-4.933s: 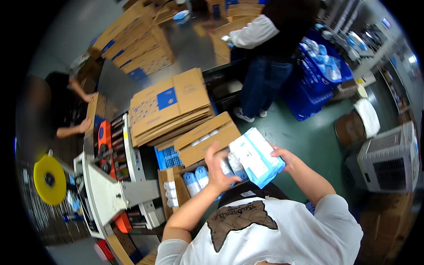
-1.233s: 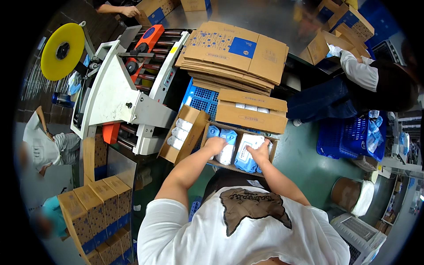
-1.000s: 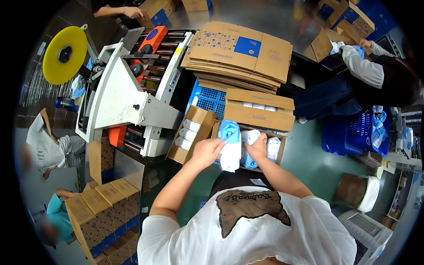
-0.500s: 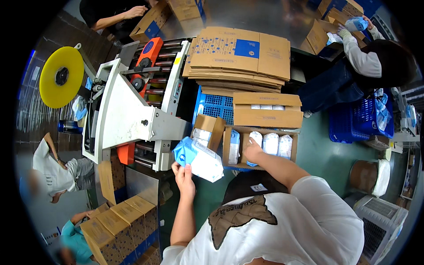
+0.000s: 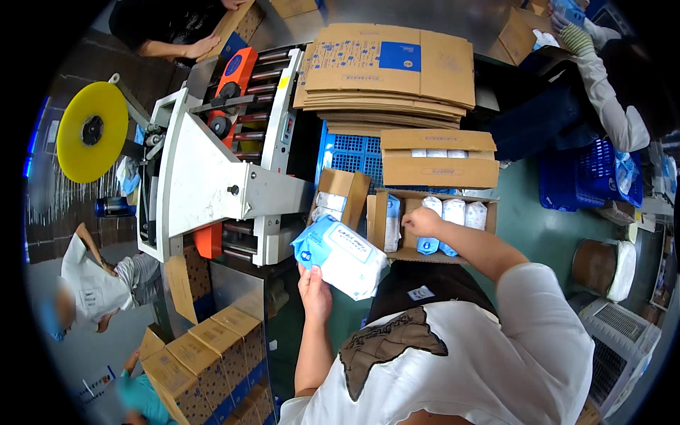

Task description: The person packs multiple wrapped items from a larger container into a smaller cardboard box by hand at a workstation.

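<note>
My left hand (image 5: 314, 292) grips a blue-and-white soft pack of wipes (image 5: 341, 258) by its lower left end, thumb on top, and holds it tilted in front of the carton. My right hand (image 5: 423, 222) is over an open cardboard carton (image 5: 489, 244), its fingers curled and nothing visible in them. It lies against a row of similar packs (image 5: 453, 216) standing on edge. To its left is a gap, then another upright pack (image 5: 392, 223) by the carton's left wall. My right hand partly hides the nearest pack in the row.
A smaller open box (image 5: 358, 198) with packs stands left of the carton. Behind are a filled carton (image 5: 439, 170), a blue crate (image 5: 329, 152) and stacked flat cardboard (image 5: 393, 71). A taping machine (image 5: 212, 170) stands left. Co-workers handle boxes at both far corners.
My left hand has moved right with the pack, turning its top face more into view. My right hand has shifted from a pack's top to the gap's edge. The whole view has shifted slightly.
</note>
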`<act>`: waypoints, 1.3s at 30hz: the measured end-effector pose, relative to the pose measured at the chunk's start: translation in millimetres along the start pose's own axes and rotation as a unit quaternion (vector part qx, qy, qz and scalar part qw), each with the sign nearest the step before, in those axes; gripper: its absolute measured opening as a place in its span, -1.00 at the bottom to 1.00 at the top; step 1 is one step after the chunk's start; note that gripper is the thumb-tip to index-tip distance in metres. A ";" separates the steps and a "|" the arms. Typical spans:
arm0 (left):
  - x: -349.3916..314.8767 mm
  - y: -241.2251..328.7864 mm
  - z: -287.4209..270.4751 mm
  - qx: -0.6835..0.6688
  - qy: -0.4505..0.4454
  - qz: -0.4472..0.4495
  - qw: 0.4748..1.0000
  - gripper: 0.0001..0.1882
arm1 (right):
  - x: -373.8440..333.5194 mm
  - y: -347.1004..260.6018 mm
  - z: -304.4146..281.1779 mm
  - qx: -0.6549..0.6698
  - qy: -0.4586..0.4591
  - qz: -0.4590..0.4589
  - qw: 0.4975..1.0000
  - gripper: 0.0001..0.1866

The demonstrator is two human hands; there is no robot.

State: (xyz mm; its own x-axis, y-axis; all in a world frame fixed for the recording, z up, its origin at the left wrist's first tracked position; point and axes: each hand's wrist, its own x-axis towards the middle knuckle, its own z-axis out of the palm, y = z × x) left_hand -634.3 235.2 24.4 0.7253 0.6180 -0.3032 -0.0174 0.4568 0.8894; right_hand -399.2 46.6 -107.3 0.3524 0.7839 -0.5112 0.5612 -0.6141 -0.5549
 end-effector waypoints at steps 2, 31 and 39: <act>13.4 -0.5 17.8 -0.008 -0.068 -0.014 0.998 -0.56 | -12.9 8.9 -2.8 0.483 0.054 -0.050 0.873 -0.54; -173.3 -207.9 499.5 0.319 -0.471 0.132 0.812 -0.44 | -431.1 154.0 -13.2 0.349 0.798 0.202 0.449 -0.50; -163.7 -201.9 510.0 0.290 -0.450 0.179 0.825 -0.41 | -432.9 168.0 -27.8 0.389 0.754 0.138 0.512 -0.29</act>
State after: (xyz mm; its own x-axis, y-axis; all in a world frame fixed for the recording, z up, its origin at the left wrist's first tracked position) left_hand -398.6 -284.4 68.9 0.9671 -0.1983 0.1596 -0.1988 -0.1969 0.9600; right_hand -436.6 -393.4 39.1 0.8442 -0.5220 0.1217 0.0737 -0.1119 -0.9910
